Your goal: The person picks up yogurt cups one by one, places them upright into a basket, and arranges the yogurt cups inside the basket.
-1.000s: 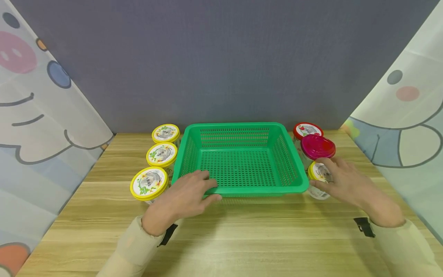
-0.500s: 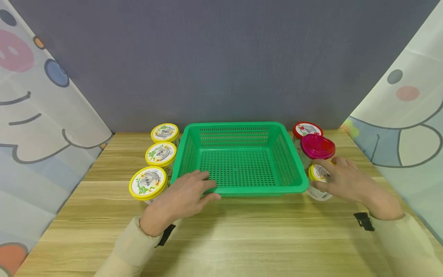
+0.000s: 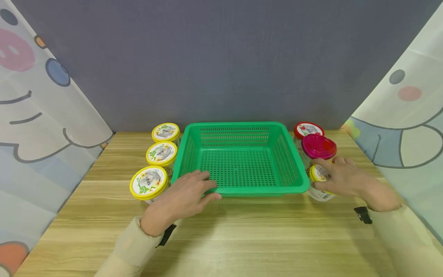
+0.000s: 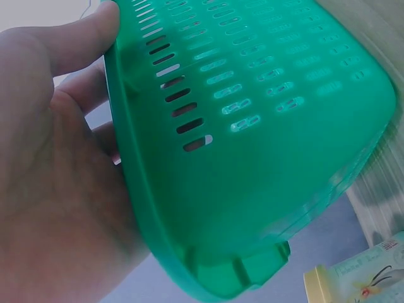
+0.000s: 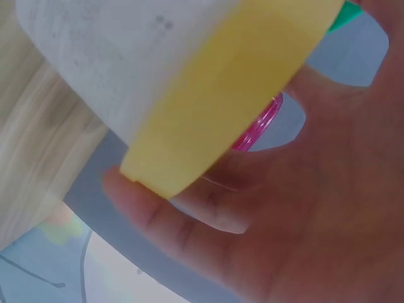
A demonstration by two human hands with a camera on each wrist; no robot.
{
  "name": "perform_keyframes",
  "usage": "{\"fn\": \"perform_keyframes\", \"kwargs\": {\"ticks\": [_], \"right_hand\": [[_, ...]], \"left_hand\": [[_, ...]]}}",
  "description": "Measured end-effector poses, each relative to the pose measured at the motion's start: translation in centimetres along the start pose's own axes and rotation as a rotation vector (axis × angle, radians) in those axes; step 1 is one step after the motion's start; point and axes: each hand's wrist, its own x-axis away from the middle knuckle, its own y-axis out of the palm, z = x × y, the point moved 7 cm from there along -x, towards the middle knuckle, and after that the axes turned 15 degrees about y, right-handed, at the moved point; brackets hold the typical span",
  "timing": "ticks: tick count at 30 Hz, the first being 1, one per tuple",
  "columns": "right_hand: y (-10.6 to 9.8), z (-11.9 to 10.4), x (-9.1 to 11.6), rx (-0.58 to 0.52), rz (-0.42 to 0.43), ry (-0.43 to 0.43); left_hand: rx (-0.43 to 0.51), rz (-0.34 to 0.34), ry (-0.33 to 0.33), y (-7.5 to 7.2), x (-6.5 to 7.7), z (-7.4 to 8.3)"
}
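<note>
My left hand (image 3: 183,198) grips the near rim of a green plastic basket (image 3: 257,190), left of its middle. In the left wrist view the thumb lies along the outside of the perforated wall (image 4: 271,177), and the other fingers go over the rim. At the basket's right, my right hand (image 3: 346,181) holds a clear tub with a yellow lid (image 3: 318,173) by the lid. The right wrist view shows fingers on both sides of that yellow lid (image 5: 233,88). A magenta-lidded container (image 3: 319,146) stands just behind this tub.
Farther back on the right stands a red-lidded tub (image 3: 309,129). Left of the basket, a row of yellow-lidded tubs holds a near one (image 3: 149,182), a middle one (image 3: 161,153) and a far one (image 3: 165,132). A grey panel (image 3: 221,69) rises behind the wooden table (image 3: 242,238).
My right wrist has shifted slightly away from me while its fingers stay at the yellow lid. The left hand and the basket have stayed in place.
</note>
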Motion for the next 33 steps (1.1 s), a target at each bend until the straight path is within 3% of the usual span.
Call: {"fn": "perform_keyframes", "kwargs": {"ticks": [5, 17, 33], "right_hand": [[-0.1, 0.0, -0.1, -0.012, -0.034, 0.003], [-0.5, 0.1, 0.1, -0.020, 0.035, -0.014], [-2.1, 0.2, 0.9, 0.025, 0.055, -0.010]], "left_hand": [[0.002, -0.010, -0.010, 0.1, 0.0, 0.0], [-0.012, -0.002, -0.016, 0.0, 0.0, 0.1], [0.009, -0.013, -0.012, 0.0, -0.1, 0.0]]}}
